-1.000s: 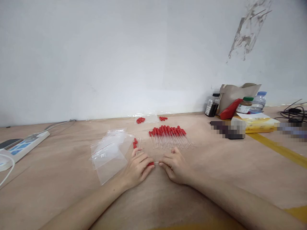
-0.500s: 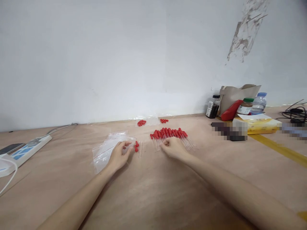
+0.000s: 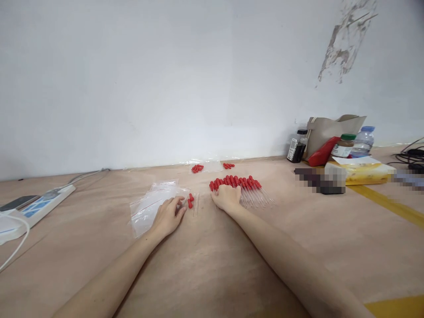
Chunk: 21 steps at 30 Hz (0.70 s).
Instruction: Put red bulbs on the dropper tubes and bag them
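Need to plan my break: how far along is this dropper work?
Done, it seems: a few droppers lie set apart beside the clear bags. In hand: the left hand rests on those bags, the right hand on the dropper row. Left: that whole row lies unbagged.

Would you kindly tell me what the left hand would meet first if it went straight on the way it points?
Probably the few red-capped droppers lying just beyond the left hand; nothing shows between them, though depth is hard to judge.
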Each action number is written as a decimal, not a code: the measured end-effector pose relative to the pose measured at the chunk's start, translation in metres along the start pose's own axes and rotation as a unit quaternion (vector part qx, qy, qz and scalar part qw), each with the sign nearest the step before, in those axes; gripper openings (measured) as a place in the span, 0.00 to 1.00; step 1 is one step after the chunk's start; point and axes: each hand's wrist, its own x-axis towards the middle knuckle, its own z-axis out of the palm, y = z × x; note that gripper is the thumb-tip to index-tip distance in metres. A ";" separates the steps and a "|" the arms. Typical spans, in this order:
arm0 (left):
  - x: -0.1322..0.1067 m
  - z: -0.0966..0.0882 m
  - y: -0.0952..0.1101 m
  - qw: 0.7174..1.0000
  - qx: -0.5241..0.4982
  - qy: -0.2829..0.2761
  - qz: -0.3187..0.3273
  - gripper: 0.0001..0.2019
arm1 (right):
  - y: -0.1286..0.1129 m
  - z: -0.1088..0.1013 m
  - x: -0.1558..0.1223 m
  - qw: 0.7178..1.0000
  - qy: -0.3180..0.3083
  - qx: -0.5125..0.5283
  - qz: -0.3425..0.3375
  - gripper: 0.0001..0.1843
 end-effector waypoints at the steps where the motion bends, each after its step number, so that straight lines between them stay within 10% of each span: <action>1: 0.002 -0.001 0.001 1.000 -0.008 -0.005 0.003 0.16 | 0.000 -0.001 -0.002 1.000 0.007 0.004 -0.015 0.16; 7: 0.030 -0.008 0.007 0.994 -0.047 -0.096 -0.014 0.19 | -0.029 0.000 -0.019 0.995 -0.016 0.061 -0.074 0.14; 21: 0.032 0.001 0.021 0.989 -0.039 -0.100 -0.100 0.15 | -0.050 0.002 -0.023 0.996 -0.077 0.049 -0.009 0.19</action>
